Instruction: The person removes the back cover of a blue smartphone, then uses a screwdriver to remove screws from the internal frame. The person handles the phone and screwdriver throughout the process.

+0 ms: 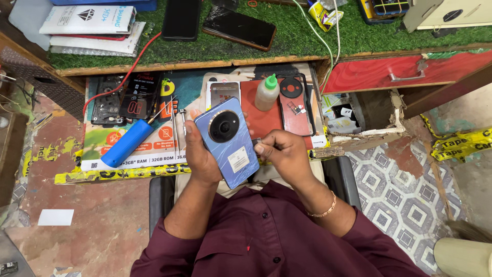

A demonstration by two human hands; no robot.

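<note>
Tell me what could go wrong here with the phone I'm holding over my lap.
1. The blue phone rests only in the left hand, above the lap and past the tray edge; a slip could drop it to the floor.
2. The right hand works at its side edge with something too small to identify; it might scratch the back.
3. The glue bottle stands upright just beyond the phone; a nudge could tip it.

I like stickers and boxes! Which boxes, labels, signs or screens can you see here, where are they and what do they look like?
Sticker: small white rectangle on the blue phone's back, held in the left hand.
Boxes: flat white stack, top left on the green mat.
Two phones: dark screens, top middle.
Poster: colourful printed sheet under the tools.
Tape: yellow with black print, right floor.
</note>
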